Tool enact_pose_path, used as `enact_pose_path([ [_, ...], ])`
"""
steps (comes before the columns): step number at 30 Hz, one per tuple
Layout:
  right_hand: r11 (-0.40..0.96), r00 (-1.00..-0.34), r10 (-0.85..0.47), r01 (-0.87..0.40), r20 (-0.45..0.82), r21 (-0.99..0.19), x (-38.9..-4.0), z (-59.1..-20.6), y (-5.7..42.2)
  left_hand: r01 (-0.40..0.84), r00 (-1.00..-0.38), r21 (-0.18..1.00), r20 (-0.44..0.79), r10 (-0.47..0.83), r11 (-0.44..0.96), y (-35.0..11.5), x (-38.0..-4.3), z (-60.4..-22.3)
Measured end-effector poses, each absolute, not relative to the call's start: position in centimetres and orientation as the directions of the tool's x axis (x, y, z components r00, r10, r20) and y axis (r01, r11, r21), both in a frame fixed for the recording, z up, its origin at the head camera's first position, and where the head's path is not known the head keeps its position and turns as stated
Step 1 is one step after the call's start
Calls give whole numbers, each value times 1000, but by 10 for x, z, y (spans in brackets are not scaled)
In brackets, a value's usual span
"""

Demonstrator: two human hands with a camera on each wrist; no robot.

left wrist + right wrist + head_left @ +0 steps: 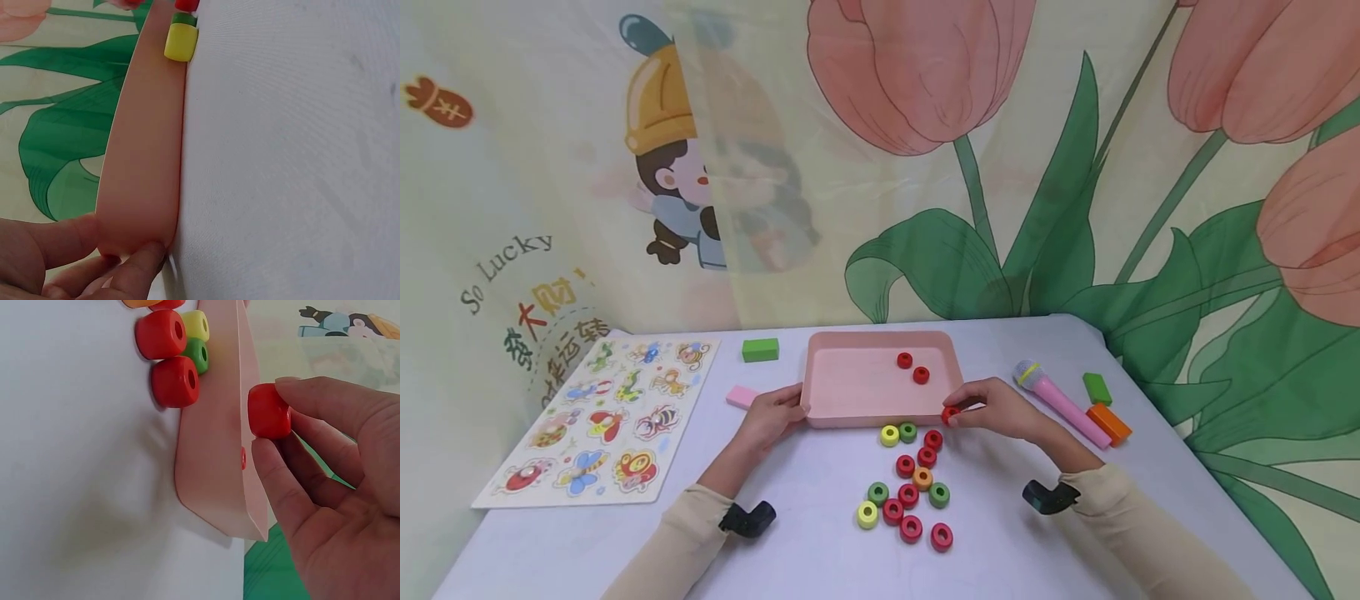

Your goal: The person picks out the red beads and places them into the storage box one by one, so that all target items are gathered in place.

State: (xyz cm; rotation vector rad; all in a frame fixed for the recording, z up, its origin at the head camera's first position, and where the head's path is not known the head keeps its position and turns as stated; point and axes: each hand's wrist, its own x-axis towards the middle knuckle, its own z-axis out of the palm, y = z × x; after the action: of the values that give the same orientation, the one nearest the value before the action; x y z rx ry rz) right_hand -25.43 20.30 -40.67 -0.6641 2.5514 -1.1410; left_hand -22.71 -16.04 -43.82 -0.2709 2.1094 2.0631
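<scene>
A red bead (269, 411) is pinched between the thumb and fingertips of my right hand (1000, 408), just over the near right corner of the pink tray (850, 422). My left hand (772, 417) grips the tray's near left corner, thumb at the rim and fingers against the outer wall (147, 156). Inside the tray lie two red beads, one (905, 360) behind the other (921, 375). In front of it several red, green, yellow and orange beads are scattered, among them a yellow bead (890, 435) and a green bead (907, 432) close to the near wall.
To the left lies a sticker-like insect board (602, 417). A green block (761, 350) and a pink block (742, 397) sit left of the tray. On the right are a pink toy microphone (1067, 407), an orange block (1108, 424) and another green block (1097, 388).
</scene>
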Motion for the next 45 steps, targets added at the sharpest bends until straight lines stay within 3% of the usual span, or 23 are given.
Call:
enact_pose_path([
  [15,618,-887,-441,-191,-135,-762,-289,-398,175,-259,-966,966,-259,-10,21,-160,-228,-439],
  [30,642,-856,-496,-247,-147,-726,-317,-402,138,-256,-967,967,-256,-2,-3,-161,-230,-441],
  [45,747,-861,-452,-224,-232,-627,-325,-413,122,-265,-964,964,-265,18,1,-161,-228,-438],
])
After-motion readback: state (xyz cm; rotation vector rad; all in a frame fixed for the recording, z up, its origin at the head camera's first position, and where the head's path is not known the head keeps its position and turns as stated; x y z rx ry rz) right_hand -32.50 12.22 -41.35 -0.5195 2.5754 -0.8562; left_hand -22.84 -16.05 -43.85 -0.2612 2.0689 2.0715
